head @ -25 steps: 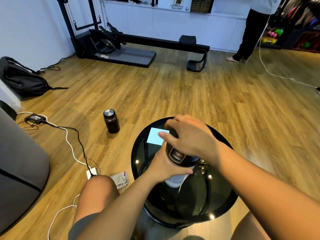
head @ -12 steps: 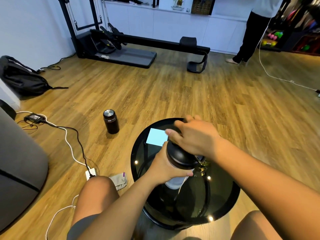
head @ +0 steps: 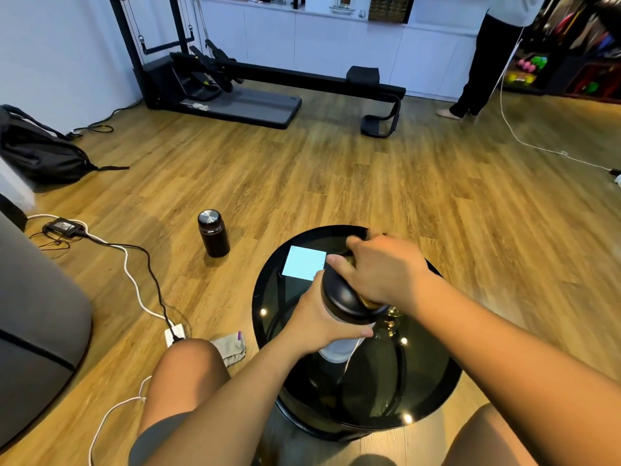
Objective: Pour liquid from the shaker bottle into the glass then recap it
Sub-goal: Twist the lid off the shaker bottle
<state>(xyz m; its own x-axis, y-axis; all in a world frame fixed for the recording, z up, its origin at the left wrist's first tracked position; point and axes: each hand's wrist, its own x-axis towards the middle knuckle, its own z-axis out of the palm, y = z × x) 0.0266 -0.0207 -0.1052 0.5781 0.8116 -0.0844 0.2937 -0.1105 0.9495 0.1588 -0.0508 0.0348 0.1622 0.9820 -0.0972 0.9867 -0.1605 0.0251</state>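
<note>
The shaker bottle (head: 337, 353) stands on the round black glass table (head: 437, 398), its pale body topped by a black lid (head: 339, 297). My left hand (head: 319, 322) is wrapped around the bottle's body just under the lid. My right hand (head: 379, 270) grips the far side of the lid from above, covering its cap. The glass (head: 389, 322) stands right behind the bottle, mostly hidden by my right wrist; only a bit of its clear rim shows.
A light blue card (head: 304, 263) lies at the table's far left. On the wooden floor stand a dark flask (head: 213, 237), cables with a white plug strip (head: 174, 334) and a grey cloth (head: 230, 348). A person (head: 484, 62) stands far right by the cabinets.
My right hand has slid from the top of the lid toward its far side, uncovering the black lid surface. The left hand and the bottle have stayed in place.
</note>
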